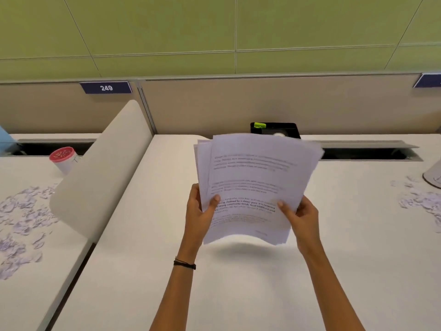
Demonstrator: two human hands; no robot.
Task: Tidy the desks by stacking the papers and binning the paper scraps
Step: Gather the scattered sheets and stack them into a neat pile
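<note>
Both hands, left (200, 211) and right (302, 215), pinch the papers (253, 185) (fanned, uneven); squaring comes next; scraps (21, 216) wait on the bench (143, 271).

Can't read upper lines on papers (256, 163), motion-blurred. Only see part of black tray (290, 129) behind them. Can't identify grey object (433, 175) cropped at right edge.

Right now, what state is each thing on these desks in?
Papers: held above the desk, unevenly fanned.
Left hand: grips the papers' left edge.
Right hand: grips their right edge.
Left desk scraps: scattered loose.
Right desk scraps: scattered loose.
Red-topped container: standing, untouched.
Black tray: partly hidden behind papers.
</note>
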